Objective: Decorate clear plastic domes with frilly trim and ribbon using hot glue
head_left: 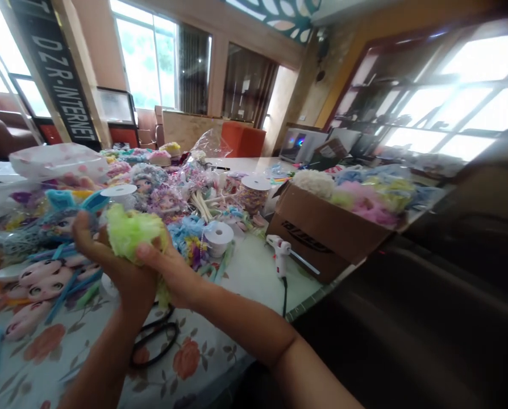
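Observation:
A fluffy lime-green bundle of yarn (132, 230) is held between my two hands, above the near side of the table. My left hand (115, 264) cups it from the left and below, fingers curled around it. From the right, my right hand (173, 270) grips it with the thumb pressed against its front. A strand of the same green hangs below the hands. Several doll faces (45, 281) lie to the left of my left hand. Beyond the bundle is a doll head with blue ears (62, 201), partly hidden by my fingers.
Right of my hands, a white glue gun (279, 253) stands with its cord trailing off the table edge. A cardboard box (322, 238) behind it overflows with coloured fluff. White ribbon spools (219, 236) and wrapped dolls crowd the table. Black-handled scissors (155, 343) lie beneath my wrists.

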{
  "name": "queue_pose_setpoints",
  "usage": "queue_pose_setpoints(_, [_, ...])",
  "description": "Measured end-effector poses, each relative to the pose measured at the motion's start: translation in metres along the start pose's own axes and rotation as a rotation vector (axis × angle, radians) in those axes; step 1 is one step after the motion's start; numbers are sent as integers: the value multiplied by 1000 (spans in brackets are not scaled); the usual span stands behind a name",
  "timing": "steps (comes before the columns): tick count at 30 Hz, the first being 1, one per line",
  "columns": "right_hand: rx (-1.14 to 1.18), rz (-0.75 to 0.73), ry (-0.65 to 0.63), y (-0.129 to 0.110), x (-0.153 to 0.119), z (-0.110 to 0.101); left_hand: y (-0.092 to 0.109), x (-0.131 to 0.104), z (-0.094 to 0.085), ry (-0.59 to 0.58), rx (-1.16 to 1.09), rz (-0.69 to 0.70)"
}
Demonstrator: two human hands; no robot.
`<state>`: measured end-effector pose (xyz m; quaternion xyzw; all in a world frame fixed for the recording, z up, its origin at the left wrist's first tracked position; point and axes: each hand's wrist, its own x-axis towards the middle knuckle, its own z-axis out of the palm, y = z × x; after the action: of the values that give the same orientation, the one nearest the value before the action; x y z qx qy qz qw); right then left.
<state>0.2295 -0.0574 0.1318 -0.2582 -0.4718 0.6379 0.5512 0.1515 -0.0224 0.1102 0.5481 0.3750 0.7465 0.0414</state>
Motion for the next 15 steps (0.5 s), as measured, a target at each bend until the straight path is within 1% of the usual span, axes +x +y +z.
queue_pose_setpoints(3, [69,-79,81,-14,8,5,2,-11,0,-332,50,110])
queue_pose_setpoints(4, [77,-85,113,-17,11,5,0,-12,-1,-407,66,157])
queue_pose_setpoints(5, [89,-80,144,-19,13,4,-2,-13,-2,-451,84,200])
queue_pose_setpoints(7, [98,-58,197,-19,16,1,-6,-11,-4,-469,117,280])
queue_pose_setpoints(9, [60,-68,201,-20,18,-4,-8,-5,-7,-502,133,340])
queue_pose_setpoints(10, [8,-89,189,-24,17,-8,-8,-3,-8,-532,123,352])
queue_pose_setpoints(11, [-71,-123,181,-33,17,-12,-7,0,-11,-569,91,342])
queue_pose_setpoints(12, [-188,-166,178,-48,16,-19,-6,3,-13,-596,50,313])
queue_pose_setpoints(13, [-344,-197,205,-68,15,-27,-5,6,-17,-607,2,267])
queue_pose_setpoints(14, [-525,-262,289,-94,14,-38,-5,8,-20,-589,-50,204])
queue_pose_setpoints(15, [-722,-354,377,-125,11,-52,-5,9,-24,-554,-85,134])
